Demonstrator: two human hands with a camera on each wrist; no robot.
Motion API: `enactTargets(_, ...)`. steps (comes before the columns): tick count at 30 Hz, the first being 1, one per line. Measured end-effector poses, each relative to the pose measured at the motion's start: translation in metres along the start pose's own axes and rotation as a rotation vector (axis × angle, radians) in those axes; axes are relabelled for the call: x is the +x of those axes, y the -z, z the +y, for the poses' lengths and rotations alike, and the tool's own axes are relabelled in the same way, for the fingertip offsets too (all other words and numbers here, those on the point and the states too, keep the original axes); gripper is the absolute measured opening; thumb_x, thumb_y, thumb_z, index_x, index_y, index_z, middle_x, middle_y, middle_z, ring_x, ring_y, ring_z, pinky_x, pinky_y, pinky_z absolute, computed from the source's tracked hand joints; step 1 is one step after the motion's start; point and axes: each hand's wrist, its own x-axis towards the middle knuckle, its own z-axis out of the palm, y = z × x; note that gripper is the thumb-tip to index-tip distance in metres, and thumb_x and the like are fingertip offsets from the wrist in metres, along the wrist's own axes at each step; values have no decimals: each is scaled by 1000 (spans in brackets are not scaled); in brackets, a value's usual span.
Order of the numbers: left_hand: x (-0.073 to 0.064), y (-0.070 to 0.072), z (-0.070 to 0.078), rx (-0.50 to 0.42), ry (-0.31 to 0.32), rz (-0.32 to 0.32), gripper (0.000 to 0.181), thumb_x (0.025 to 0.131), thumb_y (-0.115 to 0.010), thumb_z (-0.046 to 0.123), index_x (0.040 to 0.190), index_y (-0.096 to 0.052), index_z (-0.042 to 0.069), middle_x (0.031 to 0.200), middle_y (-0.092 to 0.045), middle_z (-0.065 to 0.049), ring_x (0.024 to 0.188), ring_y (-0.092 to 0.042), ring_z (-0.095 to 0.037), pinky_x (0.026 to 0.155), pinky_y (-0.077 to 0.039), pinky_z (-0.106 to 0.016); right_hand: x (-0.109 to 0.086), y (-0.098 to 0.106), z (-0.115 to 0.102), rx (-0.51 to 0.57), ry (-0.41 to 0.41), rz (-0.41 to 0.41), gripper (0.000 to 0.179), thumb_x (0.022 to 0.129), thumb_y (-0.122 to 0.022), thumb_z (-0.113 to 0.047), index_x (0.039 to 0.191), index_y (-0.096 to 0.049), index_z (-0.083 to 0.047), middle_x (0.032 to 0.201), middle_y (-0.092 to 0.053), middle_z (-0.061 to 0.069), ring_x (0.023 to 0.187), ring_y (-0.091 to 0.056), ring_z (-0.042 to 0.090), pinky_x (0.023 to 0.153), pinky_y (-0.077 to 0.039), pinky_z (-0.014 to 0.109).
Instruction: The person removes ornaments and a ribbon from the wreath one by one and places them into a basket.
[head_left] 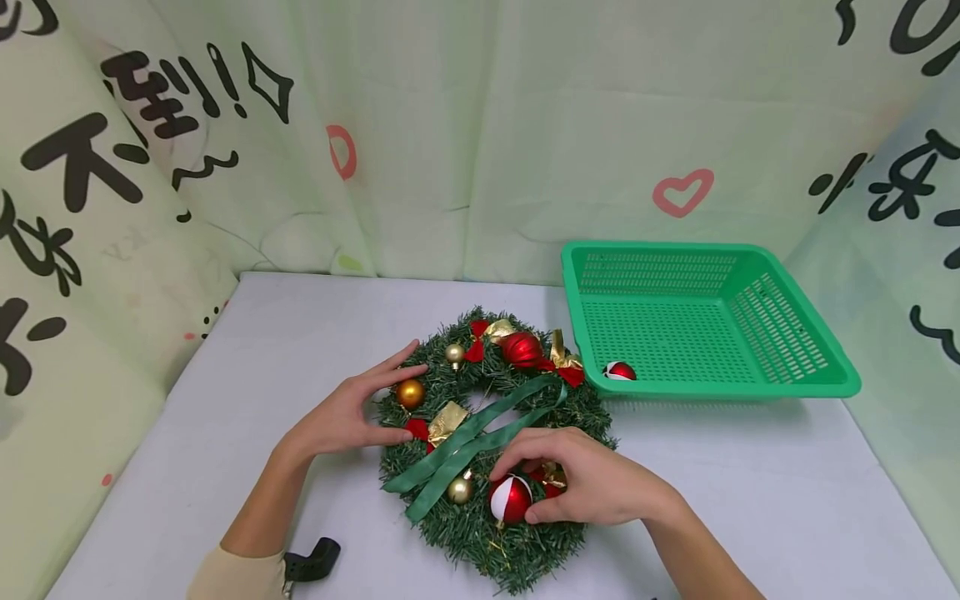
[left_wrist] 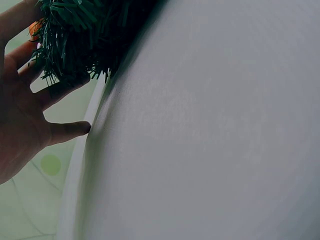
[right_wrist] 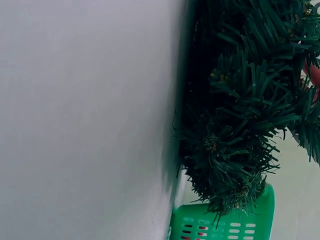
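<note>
A green Christmas wreath [head_left: 495, 550] lies on the white table, dressed with bows, baubles and a green ribbon [head_left: 480, 437]. On its lower part, my right hand [head_left: 592, 479] pinches a red-and-white bauble [head_left: 511, 499] between thumb and fingers. My left hand [head_left: 348, 412], fingers spread and fairly straight, rests against the wreath's left edge near an orange-gold bauble [head_left: 410, 394]. The left wrist view has the left hand [left_wrist: 25, 110] beside the branches [left_wrist: 80, 40]. In the right wrist view, wreath branches [right_wrist: 240, 100] show, but the right hand's grip is hidden.
A green plastic basket [head_left: 720, 389] stands at the back right, touching or very near the wreath, with another red-and-white bauble [head_left: 619, 371] in its near left corner. Printed cloth [head_left: 487, 167] hangs behind the table. A black strap piece [head_left: 313, 560] sits by the left sleeve.
</note>
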Motion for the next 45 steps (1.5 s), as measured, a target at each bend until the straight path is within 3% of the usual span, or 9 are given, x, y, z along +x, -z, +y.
enactTargets(5, 0, 0, 0, 3, -2, 1, 85, 84, -89, 23, 158, -48, 24, 175, -18, 5, 161, -22, -30, 120, -29, -69, 0, 0, 1, 14, 8, 3, 46, 85, -85, -9, 125, -70, -27, 123, -68, -8, 104, -65, 8, 90, -57, 31)
enactTargets(13, 1, 0, -1, 3, -17, -1, 84, 84, -89, 23, 158, -48, 21, 176, -19, -3, 160, -22, -32, 119, -30, -70, 0, 1, 1, 31, 6, 10, 48, 84, -85, -6, 124, -69, -27, 122, -67, -9, 102, -66, 10, 89, -59, 30)
enactTargets(18, 0, 1, -1, 6, -7, 0, 84, 84, -89, 24, 158, -49, 20, 176, -18, 2, 160, -22, -32, 119, -29, -70, 1, 1, 1, 61, 15, 10, 42, 88, -84, -10, 126, -69, -23, 124, -67, -6, 105, -67, 11, 91, -59, 31)
enactTargets(23, 0, 0, 0, 3, -7, -1, 84, 84, -89, 24, 158, -48, 21, 176, -17, 4, 161, -22, -31, 120, -29, -70, -1, 3, 2, 83, 13, 34, 39, 90, -83, -16, 126, -69, -21, 124, -68, -4, 104, -66, 12, 92, -58, 32)
enactTargets(34, 1, 0, 0, -6, -10, -7, 84, 85, -89, 23, 158, -48, 20, 176, -18, 2, 161, -22, -31, 120, -28, -69, 0, 5, 1, 137, 8, 78, 41, 90, -82, -10, 127, -68, -18, 123, -67, 0, 103, -69, 17, 90, -61, 34)
enactTargets(45, 1, 0, 0, 6, -11, -5, 84, 85, -89, 24, 158, -48, 20, 176, -17, 2, 160, -22, -32, 119, -28, -71, -4, 14, -2, 172, -7, 155, 41, 90, -82, -11, 128, -68, -16, 128, -65, 3, 111, -68, 19, 93, -60, 34)
